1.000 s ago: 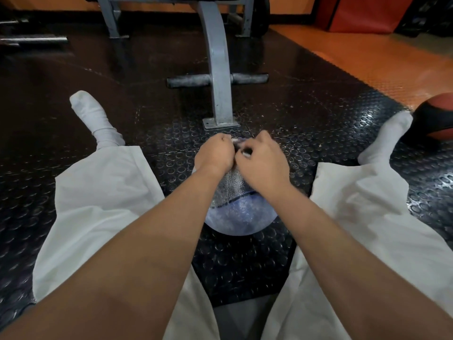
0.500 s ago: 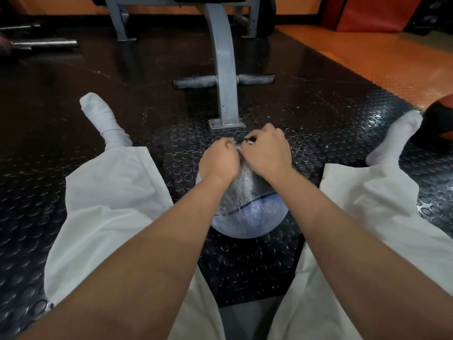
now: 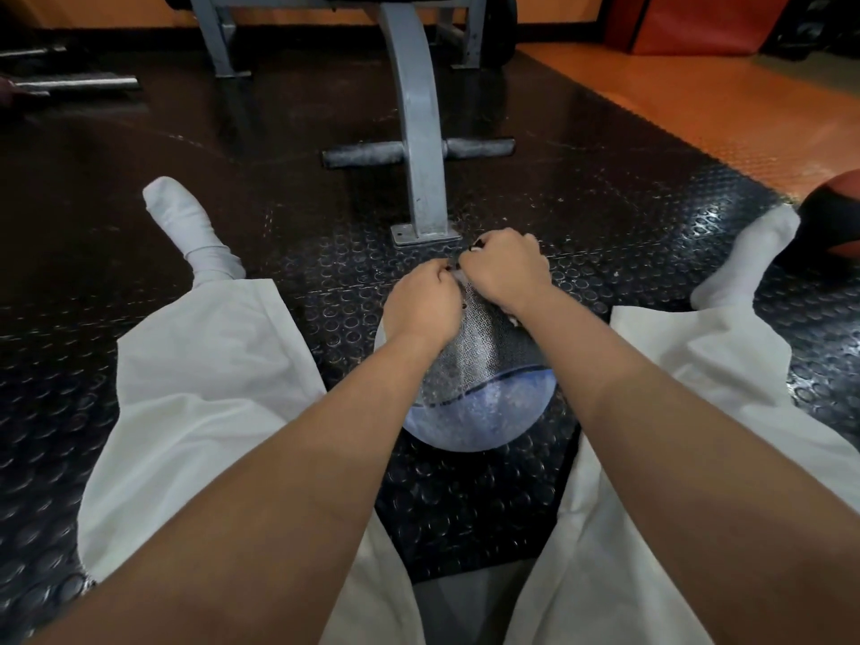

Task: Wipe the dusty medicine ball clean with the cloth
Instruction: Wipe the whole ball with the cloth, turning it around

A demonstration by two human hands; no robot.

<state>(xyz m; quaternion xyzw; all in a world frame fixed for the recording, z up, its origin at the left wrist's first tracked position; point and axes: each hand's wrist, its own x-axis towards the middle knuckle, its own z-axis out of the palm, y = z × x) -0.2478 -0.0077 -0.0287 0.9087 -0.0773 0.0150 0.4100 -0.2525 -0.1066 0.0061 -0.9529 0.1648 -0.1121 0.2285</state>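
Note:
A blue and grey textured medicine ball [image 3: 484, 407] sits on the black studded mat between my spread legs. Both my hands are on its far top side with the fingers curled. My left hand [image 3: 421, 307] and my right hand [image 3: 505, 270] meet knuckle to knuckle and pinch a small white cloth [image 3: 513, 320]. Only scraps of the cloth show between the hands and under my right wrist; the rest is hidden. My forearms cover part of the ball.
The grey bench frame's foot plate [image 3: 421, 232] stands just beyond my hands. A red and black ball [image 3: 833, 216] lies by my right sock. A metal bar [image 3: 79, 83] lies far left. Orange flooring [image 3: 698, 100] begins at the far right.
My right hand has slid a little further over the top of the ball, ahead of my left hand. The ball stays in place.

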